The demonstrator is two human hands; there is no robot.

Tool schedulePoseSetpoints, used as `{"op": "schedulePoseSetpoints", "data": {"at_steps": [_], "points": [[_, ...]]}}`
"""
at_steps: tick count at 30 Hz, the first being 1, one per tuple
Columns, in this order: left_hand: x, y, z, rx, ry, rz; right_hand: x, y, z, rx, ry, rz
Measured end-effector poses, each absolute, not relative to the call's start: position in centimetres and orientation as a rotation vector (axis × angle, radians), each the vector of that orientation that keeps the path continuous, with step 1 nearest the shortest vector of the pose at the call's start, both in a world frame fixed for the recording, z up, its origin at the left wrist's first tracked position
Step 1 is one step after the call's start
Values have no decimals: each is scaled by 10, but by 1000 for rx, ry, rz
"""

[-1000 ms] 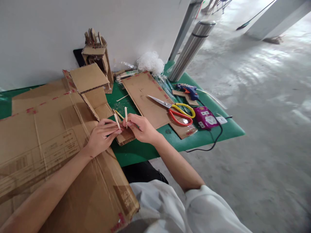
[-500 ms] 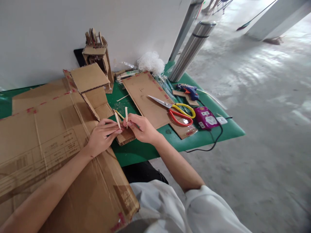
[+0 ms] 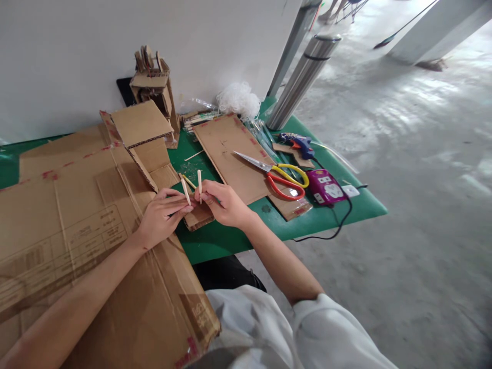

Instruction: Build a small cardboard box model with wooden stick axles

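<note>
Sticks (image 3: 199, 180), pale cream; tabletop (image 3: 209, 246), green; scissors (image 3: 265, 165), silver-bladed, one loop yellow, the other red-orange; socket block (image 3: 325, 187), purple and white; large cardboard (image 3: 88, 189), brown with red marks and darker print; glue gun (image 3: 302, 145), seemingly blue and orange.

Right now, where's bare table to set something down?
Bare: green table between big cardboard and right forearm, and its right corner beyond the black cable. Crowded: around left hand and right hand, and back by white string and glue gun.
</note>
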State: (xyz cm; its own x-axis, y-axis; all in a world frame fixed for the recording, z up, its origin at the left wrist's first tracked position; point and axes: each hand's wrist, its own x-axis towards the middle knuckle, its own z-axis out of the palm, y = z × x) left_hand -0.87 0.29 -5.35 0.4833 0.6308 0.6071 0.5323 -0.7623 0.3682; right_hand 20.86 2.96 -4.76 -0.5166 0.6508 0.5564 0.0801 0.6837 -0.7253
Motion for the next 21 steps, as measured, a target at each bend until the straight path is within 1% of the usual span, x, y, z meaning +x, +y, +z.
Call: {"op": "schedulePoseSetpoints", "data": {"at_steps": [21], "points": [[-9,3,-53,2595,1029,1115,209,30,-48,-565,-2013,808]]}}
